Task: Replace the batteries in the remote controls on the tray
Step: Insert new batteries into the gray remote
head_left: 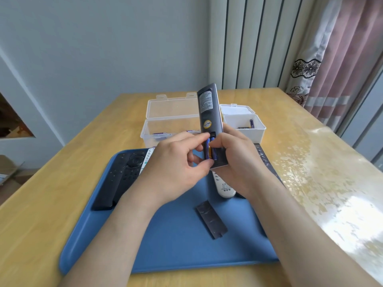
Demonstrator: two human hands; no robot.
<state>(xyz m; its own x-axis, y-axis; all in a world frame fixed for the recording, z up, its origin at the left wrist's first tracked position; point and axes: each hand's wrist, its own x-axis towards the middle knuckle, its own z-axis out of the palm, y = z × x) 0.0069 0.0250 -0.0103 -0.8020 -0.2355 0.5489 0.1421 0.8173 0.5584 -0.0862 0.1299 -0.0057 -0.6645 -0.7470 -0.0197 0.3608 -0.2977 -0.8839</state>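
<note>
A dark grey remote stands upright above the blue tray, back side facing me, battery bay uncovered. Two blue-and-gold batteries sit in the bay. My right hand grips the remote's lower end. My left hand pinches at the batteries with thumb and fingertips. The remote's dark battery cover lies loose on the tray. Two black remotes lie at the tray's left, a white remote pokes out under my right hand, and a dark remote lies at the right edge.
Two open clear plastic boxes stand behind the tray: a larger one holding some batteries, and a smaller one with several batteries. The wooden table reaches a curtain on the right and a wall behind.
</note>
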